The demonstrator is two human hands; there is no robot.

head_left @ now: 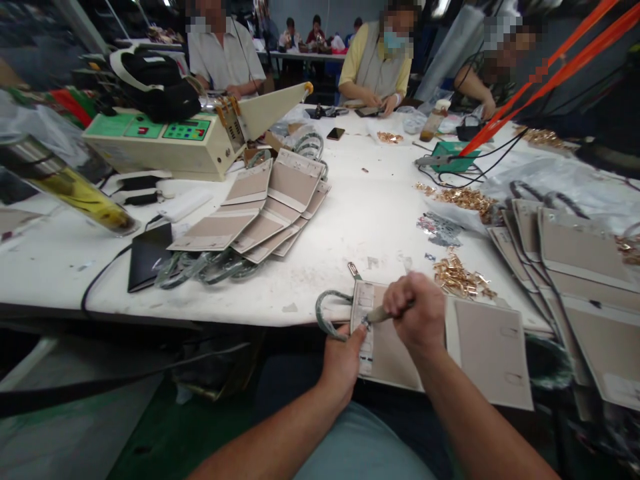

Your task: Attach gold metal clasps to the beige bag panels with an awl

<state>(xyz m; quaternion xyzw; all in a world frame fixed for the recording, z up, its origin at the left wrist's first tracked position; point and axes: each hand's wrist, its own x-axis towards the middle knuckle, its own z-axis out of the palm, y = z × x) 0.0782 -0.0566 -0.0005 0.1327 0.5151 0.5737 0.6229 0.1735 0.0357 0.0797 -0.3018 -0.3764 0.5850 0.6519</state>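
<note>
The left hand pinches the edge of a flat, beige rectangular bag panel, its thumb lying close to the tool tip. The right hand is closed in a fist around a tool with a thick, brownish handle; the tip itself is too small to tell clearly. The panel lies at the front edge of the white surface, partly beyond it. In my judgement, if the tip slips under pressure, it could scratch the beige face or hurt the left thumb. Because the near side has little support, the panel may also bend or tilt. The dark green, plastic-wrapped loop could catch on the left hand, and a wide elbow movement might scatter the small gold metal pieces.
</note>
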